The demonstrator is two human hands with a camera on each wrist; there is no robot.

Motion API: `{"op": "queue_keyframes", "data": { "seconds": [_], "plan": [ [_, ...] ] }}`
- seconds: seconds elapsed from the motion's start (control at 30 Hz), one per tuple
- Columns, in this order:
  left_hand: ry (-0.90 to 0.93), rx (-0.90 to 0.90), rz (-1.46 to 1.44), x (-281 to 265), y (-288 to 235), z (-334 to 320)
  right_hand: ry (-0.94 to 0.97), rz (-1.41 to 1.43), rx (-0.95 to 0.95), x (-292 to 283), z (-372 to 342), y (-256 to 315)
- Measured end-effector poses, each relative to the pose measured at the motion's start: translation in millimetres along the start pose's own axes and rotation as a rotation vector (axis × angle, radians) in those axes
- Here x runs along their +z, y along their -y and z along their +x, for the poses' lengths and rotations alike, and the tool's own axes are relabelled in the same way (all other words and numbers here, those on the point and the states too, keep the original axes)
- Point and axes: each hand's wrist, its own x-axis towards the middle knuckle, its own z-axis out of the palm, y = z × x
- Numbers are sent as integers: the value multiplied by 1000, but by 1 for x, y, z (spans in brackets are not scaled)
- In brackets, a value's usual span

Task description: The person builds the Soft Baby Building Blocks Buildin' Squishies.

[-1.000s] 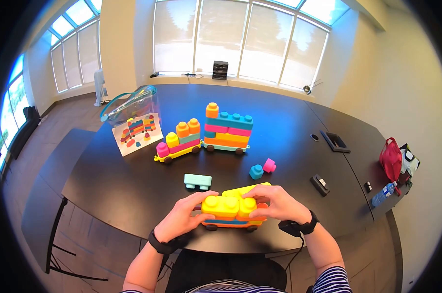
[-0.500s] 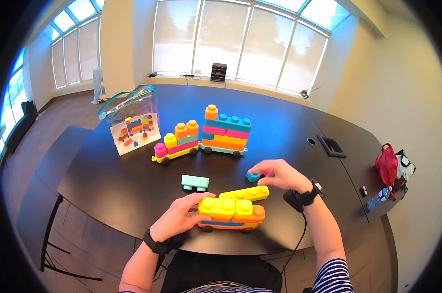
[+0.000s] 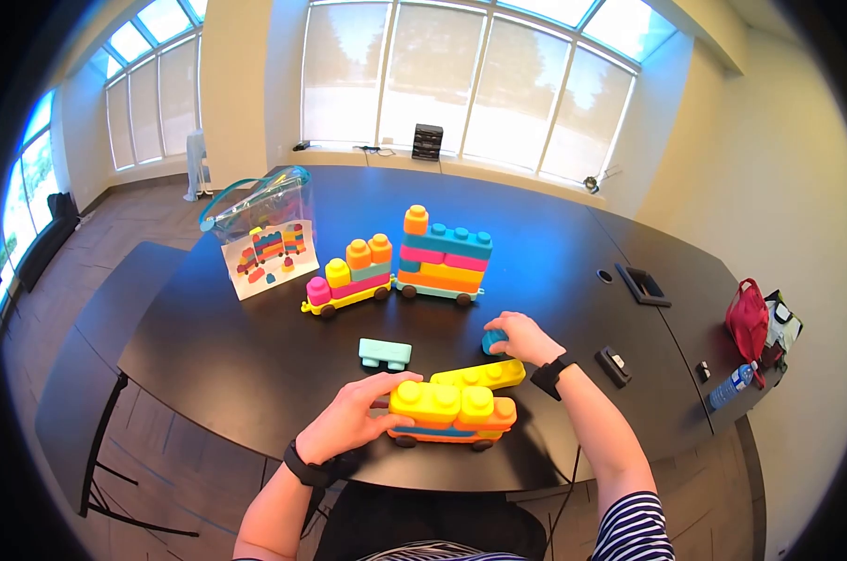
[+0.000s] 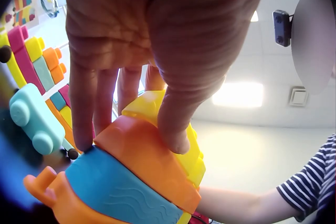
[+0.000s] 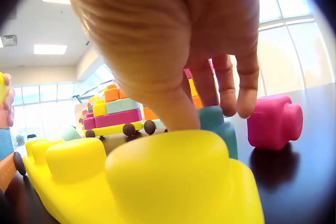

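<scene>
My left hand [image 3: 353, 416] grips the left end of a block wagon [image 3: 453, 425] on dark wheels at the near table edge. Yellow blocks [image 3: 437, 400] top it; in the left wrist view, orange and blue blocks [image 4: 123, 190] show below my thumb. Just beyond the wagon, my right hand [image 3: 528, 338] pinches a small blue block [image 3: 492, 342] between thumb and fingers, low over the table. A pink block [image 5: 270, 121] lies beside those fingers in the right wrist view; the hand hides it from the head camera. A long yellow block [image 3: 479, 375] lies between wagon and right hand.
A mint block [image 3: 384, 353] lies studs-down left of the right hand. Farther back stand a yellow-based block wagon [image 3: 348, 288] and a taller one [image 3: 444, 262]. Behind them is a clear bag [image 3: 264, 224] with a picture card. A black device [image 3: 613, 366] sits to the right.
My right hand has left the near wagon, reached forward and right to the small loose blocks, and now holds the blue one. The left hand stays on the wagon.
</scene>
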Motion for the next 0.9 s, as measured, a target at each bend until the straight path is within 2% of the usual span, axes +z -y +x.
{"op": "queue_keyframes", "data": {
  "seconds": [0.07, 0.17, 0.2, 0.23, 0.3, 0.37, 0.67, 0.73, 0.9],
  "plan": [
    [-2, 10, 8, 0, 1, 1, -138, 166, 4, -16, -10, 5],
    [-3, 13, 2, 0, 1, 0, -240, 338, -36, -58, -41, 34],
    [9, 5, 6, 0, 0, 0, -231, 384, -64, -69, -55, 43],
    [22, -2, 10, -1, -2, 0, -141, 431, -36, -80, -70, 52],
    [32, -10, 20, -2, -4, 1, -65, 531, -112, -88, -97, 69],
    [33, -16, 31, -2, -6, 1, -1, 565, -69, -88, -115, 86],
    [28, -40, 12, 1, -2, 2, -74, 486, -96, -69, -124, 101],
    [26, -25, 5, 0, -1, 2, -99, 476, -154, -65, -122, 97],
    [-8, 14, 6, 2, 1, 1, -115, 471, -143, -59, -124, 97]
  ]
}}
